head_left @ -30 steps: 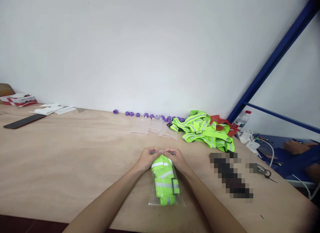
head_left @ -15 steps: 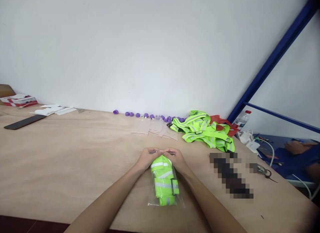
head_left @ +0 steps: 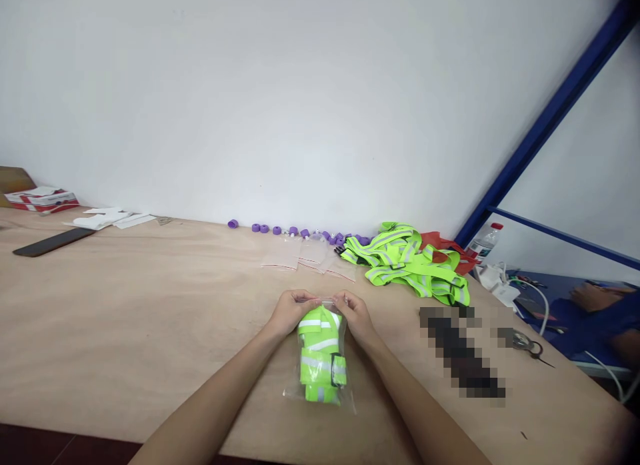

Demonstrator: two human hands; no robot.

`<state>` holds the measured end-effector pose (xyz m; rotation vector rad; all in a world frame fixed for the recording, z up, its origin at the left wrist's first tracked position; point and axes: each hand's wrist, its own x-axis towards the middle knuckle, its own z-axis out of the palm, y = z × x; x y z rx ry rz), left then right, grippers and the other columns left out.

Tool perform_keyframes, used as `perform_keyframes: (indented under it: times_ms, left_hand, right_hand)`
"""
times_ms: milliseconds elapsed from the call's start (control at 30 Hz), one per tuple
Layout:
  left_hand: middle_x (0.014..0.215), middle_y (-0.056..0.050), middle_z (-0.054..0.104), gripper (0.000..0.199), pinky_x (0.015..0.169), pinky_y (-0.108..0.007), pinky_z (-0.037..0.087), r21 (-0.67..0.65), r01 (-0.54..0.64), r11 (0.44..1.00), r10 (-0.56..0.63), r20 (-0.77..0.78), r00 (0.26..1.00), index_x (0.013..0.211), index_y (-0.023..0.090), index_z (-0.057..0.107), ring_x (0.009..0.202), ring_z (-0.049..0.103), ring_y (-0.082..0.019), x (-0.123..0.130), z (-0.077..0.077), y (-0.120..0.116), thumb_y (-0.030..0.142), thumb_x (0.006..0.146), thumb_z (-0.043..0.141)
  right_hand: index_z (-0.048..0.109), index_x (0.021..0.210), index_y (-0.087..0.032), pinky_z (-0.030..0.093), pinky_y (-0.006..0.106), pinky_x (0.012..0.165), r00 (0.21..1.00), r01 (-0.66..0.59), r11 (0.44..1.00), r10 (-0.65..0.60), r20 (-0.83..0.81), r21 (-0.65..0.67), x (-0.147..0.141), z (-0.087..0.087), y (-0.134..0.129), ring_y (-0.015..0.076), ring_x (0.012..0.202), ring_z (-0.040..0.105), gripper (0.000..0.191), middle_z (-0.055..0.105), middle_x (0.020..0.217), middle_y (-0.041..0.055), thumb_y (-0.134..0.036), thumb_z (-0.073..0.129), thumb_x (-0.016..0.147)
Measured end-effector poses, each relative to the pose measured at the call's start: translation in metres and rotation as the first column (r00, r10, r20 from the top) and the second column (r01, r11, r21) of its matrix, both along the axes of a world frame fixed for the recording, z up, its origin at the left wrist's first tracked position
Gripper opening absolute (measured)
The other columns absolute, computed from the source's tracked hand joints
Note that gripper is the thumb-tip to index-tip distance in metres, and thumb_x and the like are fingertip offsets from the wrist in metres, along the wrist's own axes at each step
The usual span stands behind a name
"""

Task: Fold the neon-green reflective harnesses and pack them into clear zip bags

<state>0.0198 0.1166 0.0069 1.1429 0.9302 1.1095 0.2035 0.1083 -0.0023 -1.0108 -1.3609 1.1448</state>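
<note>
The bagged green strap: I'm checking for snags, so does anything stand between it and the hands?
Only the clear bag does: it encloses the green strap, and the left hand and right hand hold the bag's top edge. Nothing else visible comes between; the pile of straps lies farther back, to the right.

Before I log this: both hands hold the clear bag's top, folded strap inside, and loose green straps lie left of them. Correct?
No: the head view shows the loose green straps to the right, not left. The left hand and right hand hold the top of the clear bag, folded strap inside.
</note>
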Motion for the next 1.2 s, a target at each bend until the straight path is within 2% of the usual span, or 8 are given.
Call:
perform_keyframes:
  times_ms: [233, 533, 667, 867, 967, 1067, 1133, 1200]
  left_hand:
    - [0.066, -0.001, 0.064, 0.043, 0.061, -0.025, 0.041, 0.013, 0.005, 1.0, -0.006, 0.06, 0.998, 0.071, 0.014, 0.067, 0.062, 0.055, -0.013, -0.003, -0.005, 0.003, 0.053, 0.061, 0.084]
    - [0.059, 0.003, 0.057, 0.057, 0.051, -0.022, 0.033, 0.013, 0.007, 1.0, -0.008, 0.045, 0.999, 0.062, 0.018, 0.05, 0.052, 0.047, -0.009, -0.007, -0.008, 0.008, 0.063, 0.054, 0.085]
    - [0.062, 0.002, 0.058, 0.056, 0.052, -0.021, 0.037, 0.011, 0.033, 0.999, -0.033, 0.026, 0.999, 0.064, 0.018, 0.049, 0.054, 0.051, -0.01, -0.018, -0.001, 0.01, 0.062, 0.057, 0.084]
    - [0.066, 0.0, 0.061, 0.046, 0.059, -0.024, 0.045, 0.097, 0.038, 0.995, -0.023, -0.15, 0.988, 0.07, 0.016, 0.06, 0.06, 0.057, -0.012, -0.071, 0.043, 0.009, 0.057, 0.066, 0.08]
    - [0.066, -0.001, 0.065, 0.043, 0.061, -0.026, 0.048, 0.251, -0.074, 0.965, 0.138, -0.248, 0.959, 0.07, 0.016, 0.063, 0.063, 0.059, -0.014, -0.11, 0.079, 0.01, 0.056, 0.067, 0.08]
    - [0.086, -0.008, 0.075, 0.04, 0.078, -0.034, 0.053, 0.407, -0.216, 0.888, 0.338, -0.256, 0.906, 0.076, 0.017, 0.067, 0.085, 0.067, -0.023, -0.15, 0.105, 0.005, 0.054, 0.07, 0.079]
    - [0.102, -0.011, 0.076, 0.035, 0.089, -0.038, 0.052, 0.473, -0.206, 0.856, 0.38, -0.306, 0.873, 0.076, 0.018, 0.068, 0.102, 0.067, -0.027, -0.172, 0.111, -0.006, 0.052, 0.075, 0.076]
    - [0.109, -0.012, 0.075, 0.036, 0.095, -0.041, 0.05, 0.456, -0.117, 0.882, 0.343, -0.452, 0.823, 0.079, 0.019, 0.071, 0.106, 0.066, -0.03, -0.187, 0.105, -0.021, 0.054, 0.082, 0.067]
  right_hand:
    - [0.053, 0.059, -0.021, 0.036, 0.026, 0.055, 0.986, 0.167, 0.984, -0.167, 0.002, 0.066, 0.002, 0.003, 0.002, 0.0135, 0.056, 0.043, 0.045, 0.05, 0.056, -0.0034, -0.059, 0.074, 0.071]
    - [0.056, 0.063, -0.021, 0.04, 0.027, 0.057, 0.983, 0.171, 0.984, -0.168, -0.069, 0.047, 0.002, -0.004, 0.006, 0.0149, 0.059, 0.048, 0.045, 0.055, 0.061, -0.0022, -0.061, 0.072, 0.074]
    - [0.063, 0.076, -0.021, 0.048, 0.03, 0.06, 0.96, 0.131, 0.988, -0.148, -0.238, -0.084, 0.004, -0.01, 0.011, 0.0188, 0.065, 0.059, 0.047, 0.066, 0.072, 0.0024, -0.067, 0.068, 0.075]
    - [0.063, 0.077, -0.02, 0.048, 0.028, 0.053, 0.957, 0.108, 0.978, -0.151, -0.249, -0.176, 0.009, -0.008, 0.013, 0.0149, 0.054, 0.057, 0.05, 0.063, 0.066, 0.0018, -0.068, 0.073, 0.068]
    - [0.063, 0.074, -0.019, 0.047, 0.027, 0.053, 0.966, 0.087, 0.98, -0.127, -0.225, -0.179, 0.009, -0.006, 0.013, 0.0134, 0.054, 0.057, 0.044, 0.062, 0.067, 0.0009, -0.059, 0.079, 0.066]
    - [0.064, 0.074, -0.018, 0.048, 0.026, 0.055, 0.967, 0.076, 0.979, -0.119, -0.227, -0.188, 0.007, -0.007, 0.013, 0.0129, 0.056, 0.058, 0.041, 0.062, 0.068, 0.0005, -0.055, 0.08, 0.066]
    - [0.064, 0.073, -0.018, 0.048, 0.026, 0.055, 0.966, 0.072, 0.98, -0.115, -0.23, -0.187, 0.006, -0.008, 0.013, 0.0128, 0.056, 0.058, 0.04, 0.063, 0.068, 0.0006, -0.054, 0.08, 0.066]
    - [0.064, 0.072, -0.018, 0.048, 0.027, 0.054, 0.966, 0.069, 0.981, -0.111, -0.232, -0.181, 0.005, -0.007, 0.013, 0.0131, 0.056, 0.058, 0.04, 0.063, 0.068, 0.0007, -0.054, 0.08, 0.065]
